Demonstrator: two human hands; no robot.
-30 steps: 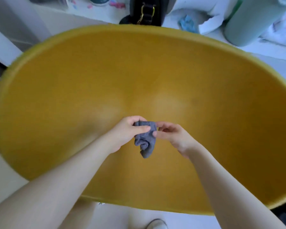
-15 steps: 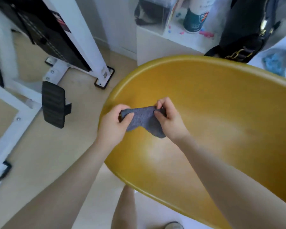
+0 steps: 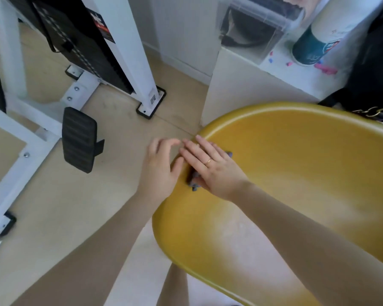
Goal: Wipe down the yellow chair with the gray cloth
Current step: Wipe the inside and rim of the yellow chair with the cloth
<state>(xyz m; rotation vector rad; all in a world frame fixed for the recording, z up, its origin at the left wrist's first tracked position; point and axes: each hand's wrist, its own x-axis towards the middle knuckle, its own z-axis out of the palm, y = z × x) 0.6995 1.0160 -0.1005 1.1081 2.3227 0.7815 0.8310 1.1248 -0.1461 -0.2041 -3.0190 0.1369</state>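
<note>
The yellow chair (image 3: 296,173) fills the right half of the view, its curved seat shell seen from above. My right hand (image 3: 210,166) lies flat with straight fingers on the gray cloth (image 3: 194,184), pressing it against the seat's left rim. Only small corners of the cloth show from under the palm. My left hand (image 3: 159,166) hovers just left of the rim with relaxed fingers, its thumb near the cloth, holding nothing.
A white metal exercise frame (image 3: 128,51) with a black foot pedal (image 3: 79,139) stands on the wooden floor at left. A white cabinet (image 3: 241,85) with a clear box and a teal cup (image 3: 310,49) sits behind. A black bag (image 3: 376,69) hangs at right.
Both hands held the cloth stretched between them before. My left hand has let go, and my right hand has laid the cloth flat on the seat's left rim. The view has swung left.
</note>
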